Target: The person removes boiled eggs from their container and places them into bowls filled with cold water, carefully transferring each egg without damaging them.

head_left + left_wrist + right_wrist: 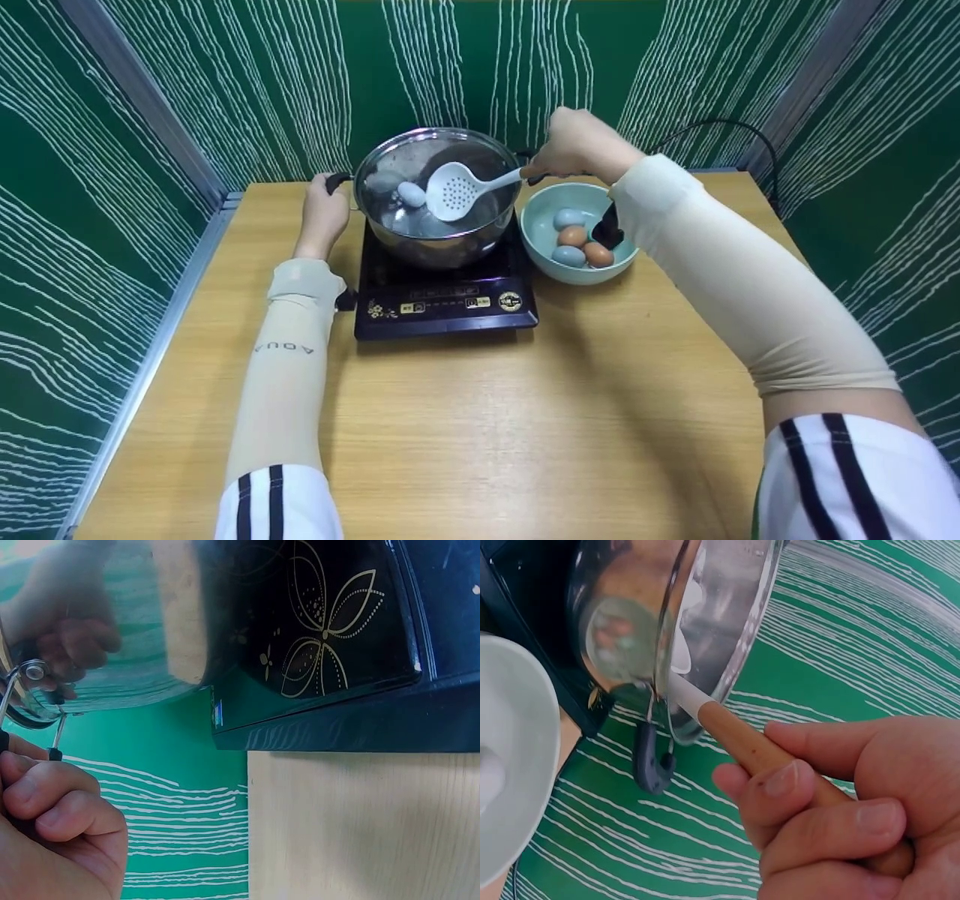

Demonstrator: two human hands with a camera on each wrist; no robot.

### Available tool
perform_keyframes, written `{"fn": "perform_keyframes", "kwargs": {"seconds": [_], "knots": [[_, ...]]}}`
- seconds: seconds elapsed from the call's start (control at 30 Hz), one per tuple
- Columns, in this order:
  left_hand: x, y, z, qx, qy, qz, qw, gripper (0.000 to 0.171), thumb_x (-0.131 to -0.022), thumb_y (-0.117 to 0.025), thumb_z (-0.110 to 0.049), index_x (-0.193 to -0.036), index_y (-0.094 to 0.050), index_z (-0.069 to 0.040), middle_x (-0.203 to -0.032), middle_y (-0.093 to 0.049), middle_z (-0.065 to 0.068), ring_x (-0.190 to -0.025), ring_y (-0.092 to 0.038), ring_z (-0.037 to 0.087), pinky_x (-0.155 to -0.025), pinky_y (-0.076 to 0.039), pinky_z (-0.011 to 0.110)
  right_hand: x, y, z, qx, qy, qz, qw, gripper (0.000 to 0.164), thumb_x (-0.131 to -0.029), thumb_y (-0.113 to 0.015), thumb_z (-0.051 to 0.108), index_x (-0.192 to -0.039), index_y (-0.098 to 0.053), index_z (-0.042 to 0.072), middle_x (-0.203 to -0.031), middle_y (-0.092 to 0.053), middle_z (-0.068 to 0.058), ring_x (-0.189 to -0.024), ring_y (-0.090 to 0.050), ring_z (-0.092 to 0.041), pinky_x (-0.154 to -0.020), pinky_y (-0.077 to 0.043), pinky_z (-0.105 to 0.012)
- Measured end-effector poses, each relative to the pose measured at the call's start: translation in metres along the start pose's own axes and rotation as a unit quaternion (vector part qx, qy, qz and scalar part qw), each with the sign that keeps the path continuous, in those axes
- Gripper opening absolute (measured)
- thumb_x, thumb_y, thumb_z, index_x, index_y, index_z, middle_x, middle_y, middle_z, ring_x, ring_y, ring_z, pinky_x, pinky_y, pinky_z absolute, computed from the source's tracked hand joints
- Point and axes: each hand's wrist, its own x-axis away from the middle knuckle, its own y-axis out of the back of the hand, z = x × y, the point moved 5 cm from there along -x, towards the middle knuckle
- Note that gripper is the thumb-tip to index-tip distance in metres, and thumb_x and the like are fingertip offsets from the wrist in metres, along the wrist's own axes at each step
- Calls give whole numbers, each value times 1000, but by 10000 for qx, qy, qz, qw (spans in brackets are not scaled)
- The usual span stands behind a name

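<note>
My right hand grips the wooden handle of a white slotted skimmer, its fingers wrapped round it in the right wrist view. The skimmer's perforated bowl is inside a steel pot, right beside a pale egg. On the pot's left side, my left hand holds the black loop handle; its fingers curl round it in the left wrist view. The pot stands on a black induction cooker.
Right of the cooker sits a light green bowl holding several blue and brown eggs. All of this stands on a wooden table. Green walls with white lines enclose the back and sides, and a black cable runs at back right.
</note>
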Motion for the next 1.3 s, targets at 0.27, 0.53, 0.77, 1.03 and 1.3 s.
{"fn": "perform_keyframes", "kwargs": {"seconds": [0.27, 0.53, 0.77, 1.03, 1.3], "knots": [[1, 0, 0, -66, -4, -18, 10000, 35, -114, -34, -17, -141, -48, 1, -139, -52, 17, -129, -47, 27, -110, -38, 40, -8, -11, 1, -336, -2, 298, 9990, 34, -99, -79, 43, -96, -76, 9, -69, -59, 3, -65, -52, -17, -56, -42, -31], [0, -2, 1, -72, -74, 3, 9999, 41, -113, -35, -15, -147, -47, 4, -151, -52, 23, -136, -48, 29, -118, -37, 43, -12, -24, 7, -730, 123, 714, 9947, 34, -103, -75, 35, -82, -70, 9, -64, -57, 2, -56, -47, -13, -51, -38, -29], [-1, -2, 2, -63, -73, 42, 9999, 39, -114, -33, -15, -145, -47, 4, -148, -52, 22, -135, -48, 29, -118, -37, 44, -7, -24, 12, -817, 278, 1108, 9901, 31, -102, -75, 36, -87, -74, 8, -63, -59, 4, -54, -45, -10, -51, -37, -27], [1, -2, 2, 1, 23, 147, 9999, 41, -114, -33, -16, -149, -45, 2, -153, -50, 20, -140, -46, 29, -122, -36, 45, -2, -13, -2, -1091, 216, 1619, 9805, 27, -106, -69, 32, -98, -78, 8, -67, -62, 6, -53, -43, -8, -52, -36, -24], [0, 0, 1, -55, -24, 16, 10000, 41, -113, -33, -14, -148, -47, 2, -148, -51, 21, -138, -47, 29, -120, -36, 43, 0, -15, -22, -1779, -79, 1857, 9663, 32, -108, -67, 37, -112, -77, 7, -69, -58, 8, -54, -40, -6, -52, -32, -22]]}}
